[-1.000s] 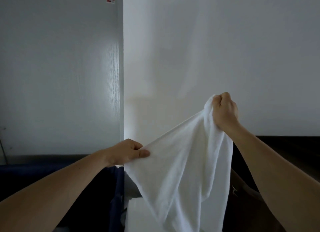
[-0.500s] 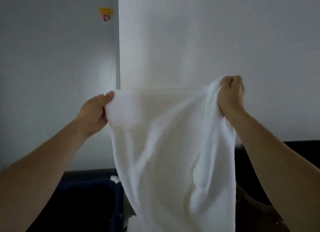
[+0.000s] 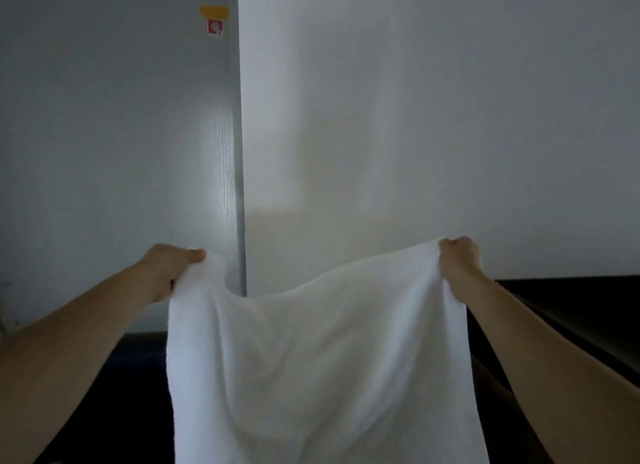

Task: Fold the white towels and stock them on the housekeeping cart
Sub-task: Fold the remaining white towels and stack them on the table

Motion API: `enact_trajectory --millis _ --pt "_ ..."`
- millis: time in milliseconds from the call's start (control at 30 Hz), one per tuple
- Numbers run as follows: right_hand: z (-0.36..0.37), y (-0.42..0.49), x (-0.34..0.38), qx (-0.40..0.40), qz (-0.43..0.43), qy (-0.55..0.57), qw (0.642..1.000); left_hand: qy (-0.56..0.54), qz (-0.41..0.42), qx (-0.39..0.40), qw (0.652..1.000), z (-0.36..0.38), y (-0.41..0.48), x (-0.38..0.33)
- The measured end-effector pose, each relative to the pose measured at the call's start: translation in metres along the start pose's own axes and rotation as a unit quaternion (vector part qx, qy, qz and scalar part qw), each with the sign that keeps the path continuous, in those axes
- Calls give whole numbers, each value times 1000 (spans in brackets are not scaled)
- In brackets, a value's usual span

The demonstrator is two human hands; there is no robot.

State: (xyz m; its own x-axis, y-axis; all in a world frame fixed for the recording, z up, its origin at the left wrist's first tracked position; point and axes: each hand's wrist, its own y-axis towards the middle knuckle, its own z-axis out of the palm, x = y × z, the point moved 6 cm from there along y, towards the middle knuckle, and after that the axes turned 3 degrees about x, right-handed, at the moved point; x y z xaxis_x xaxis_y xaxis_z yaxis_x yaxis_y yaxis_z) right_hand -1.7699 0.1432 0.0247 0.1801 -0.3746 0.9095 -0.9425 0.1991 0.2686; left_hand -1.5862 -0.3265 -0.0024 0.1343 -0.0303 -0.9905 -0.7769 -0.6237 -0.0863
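towel (image 3: 318, 359): hangs before the person, stretched between both hands, top edge sagging midway
left hand (image 3: 169, 269): grips the towel's upper left corner
right hand (image 3: 459, 259): grips the upper right corner
door panel (image 3: 104, 151): behind, on the left
wall (image 3: 433, 117): behind the towel, right of the panel
stickers (image 3: 213, 18): high on the panel, near its right edge

White towel (image 3: 322, 366): held up by its two upper corners, top edge sagging in the middle, the rest hanging down past the bottom of the view. Left hand (image 3: 169, 271): grips the left corner, thumb on top. Right hand (image 3: 459, 257): fist closed round the right corner. Both forearms bare. Behind: grey wood-grain door (image 3: 114, 151) bearing a yellow label (image 3: 213, 12) and a small red sticker (image 3: 214, 27); white wall (image 3: 433, 117) to its right. Dark furnishings below, indistinct.
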Motion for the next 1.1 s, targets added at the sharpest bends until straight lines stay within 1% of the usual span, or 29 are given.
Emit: enact_trajectory --millis 100,167,267,367,433,567,667,767,800,867,933,967,1033,1100 --pt "42 -40 -12 49 -40 -30 998 9 -41 42 998 60 -15 34" --pt "68 -63 -10 76 -80 -51 993 -3 -39 66 997 102 -25 44" --pt "95 -89 11 88 -158 -54 982 37 36 102 993 162 -42 36" --pt "111 -108 23 103 -202 -82 971 83 99 133 983 203 -64 20" --pt "108 -111 25 105 -214 -93 967 84 106 142 980 214 -72 15" --pt "101 -115 22 119 -265 -148 945 21 87 157 984 215 -79 14" --pt "102 -122 22 121 -280 -208 929 27 74 170 982 221 -84 18" --pt "108 -134 24 141 -289 -267 908 25 69 182 980 223 -90 19" --pt "108 -138 24 153 -284 -256 911 26 74 196 977 223 -93 18" --pt "105 -141 26 192 -246 -197 929 17 88 223 971 221 -96 13" --pt "101 -142 35 240 -215 -106 941 -13 125 225 966 214 -95 1" --pt "96 -143 44 263 -199 -41 943 -33 148 218 964 210 -94 -8" --pt "85 -144 66 299 -189 87 931 -77 181 215 957 203 -94 -32" --pt "72 -138 89 301 -198 150 921 -105 203 227 947 201 -94 -62"
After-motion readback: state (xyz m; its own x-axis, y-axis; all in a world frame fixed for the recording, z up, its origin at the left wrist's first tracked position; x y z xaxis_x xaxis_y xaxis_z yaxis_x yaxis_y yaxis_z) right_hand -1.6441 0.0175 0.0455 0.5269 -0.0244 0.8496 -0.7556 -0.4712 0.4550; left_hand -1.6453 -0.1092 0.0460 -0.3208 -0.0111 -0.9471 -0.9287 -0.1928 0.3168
